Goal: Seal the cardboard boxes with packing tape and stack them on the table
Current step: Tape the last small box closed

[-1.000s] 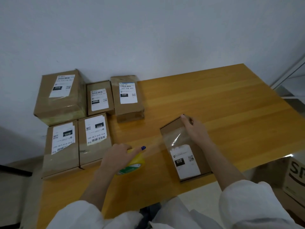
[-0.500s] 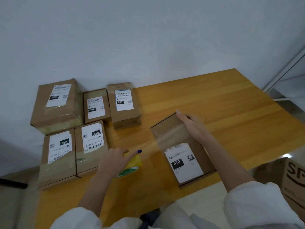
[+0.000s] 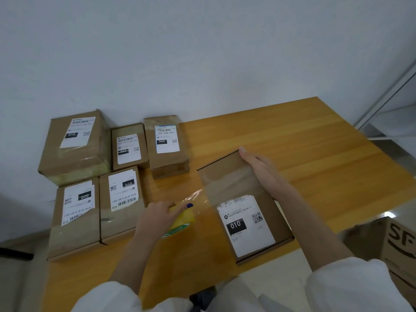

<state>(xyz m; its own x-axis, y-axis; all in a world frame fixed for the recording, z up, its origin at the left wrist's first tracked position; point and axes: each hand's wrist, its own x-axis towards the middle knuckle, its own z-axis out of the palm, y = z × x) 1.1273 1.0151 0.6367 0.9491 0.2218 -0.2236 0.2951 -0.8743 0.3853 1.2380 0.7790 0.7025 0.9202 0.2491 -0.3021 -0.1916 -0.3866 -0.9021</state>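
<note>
Right hand [image 3: 265,174], fingers straight and together, still lies flat on the brown cardboard box with white label [image 3: 222,164] beneath it; left hand [image 3: 157,219] grips the yellow packing-tape roll [image 3: 183,221], clear strip [image 3: 225,188] stretched from it across the box (little changed: sealing continues, stacking pending).

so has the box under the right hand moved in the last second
Yes. The cardboard box under the right hand has shifted left: the gap from its far left corner to the box labelled 060 has narrowed.
</note>
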